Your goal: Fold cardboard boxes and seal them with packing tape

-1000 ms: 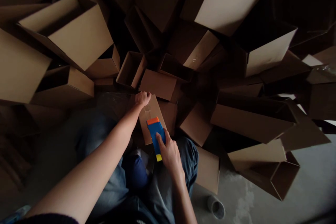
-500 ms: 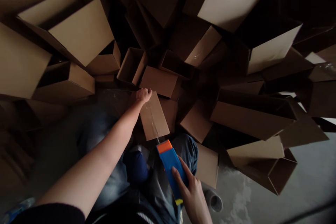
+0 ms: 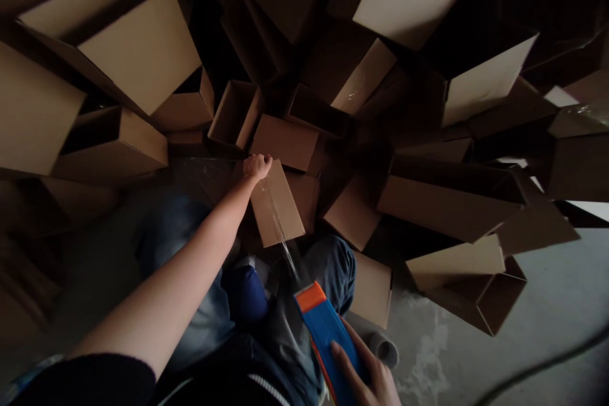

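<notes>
A small cardboard box (image 3: 280, 206) lies in front of my knees, its seam running lengthwise with clear tape on it. My left hand (image 3: 257, 167) grips the far end of this box, fingers curled over its edge. In my right hand (image 3: 364, 365) is a blue and orange tape dispenser (image 3: 333, 336), held low and to the right, over my thigh. A strip of clear tape (image 3: 288, 257) stretches from the near edge of the box to the orange tip of the dispenser.
Many open cardboard boxes surround me, such as a large one (image 3: 140, 44) at upper left and a long one (image 3: 442, 203) at right. A flat-sided box (image 3: 371, 285) and a grey cardboard tube (image 3: 384, 349) lie by my right knee on the concrete floor (image 3: 552, 292).
My right hand has pulled the tape dispenser back toward me and to the right, lengthening the strip of tape. My left hand keeps its hold on the box.
</notes>
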The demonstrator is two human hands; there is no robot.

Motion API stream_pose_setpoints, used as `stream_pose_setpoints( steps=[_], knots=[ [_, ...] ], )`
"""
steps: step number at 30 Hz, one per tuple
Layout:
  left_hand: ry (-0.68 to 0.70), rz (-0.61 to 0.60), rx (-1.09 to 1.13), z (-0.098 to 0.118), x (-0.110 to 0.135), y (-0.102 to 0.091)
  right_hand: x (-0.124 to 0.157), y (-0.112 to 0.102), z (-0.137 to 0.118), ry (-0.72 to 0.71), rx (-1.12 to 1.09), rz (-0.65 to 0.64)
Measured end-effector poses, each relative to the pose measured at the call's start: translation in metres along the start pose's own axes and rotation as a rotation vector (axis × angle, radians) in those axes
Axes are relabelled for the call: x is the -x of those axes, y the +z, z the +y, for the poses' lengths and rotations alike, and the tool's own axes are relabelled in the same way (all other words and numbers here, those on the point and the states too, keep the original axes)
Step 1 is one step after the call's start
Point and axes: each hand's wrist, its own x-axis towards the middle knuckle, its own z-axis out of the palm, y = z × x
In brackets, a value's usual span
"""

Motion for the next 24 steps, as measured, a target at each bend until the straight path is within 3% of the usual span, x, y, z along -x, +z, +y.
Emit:
stream_pose_setpoints(
  steps=[4,9,24],
  knots=[
    [-0.002,0.007,0.001,-0.003,-0.005,0.003,-0.015,0.015,0.007,0.040,0.012,-0.105],
    [-0.001,-0.003,0.003,-0.005,-0.013,0.003,-0.024,0.030,0.010,0.074,0.073,-0.103],
    [0.007,-0.111,-0.027,-0.015,-0.047,-0.003,-0.053,0.064,-0.054,0.132,0.482,-0.058]
  ],
)
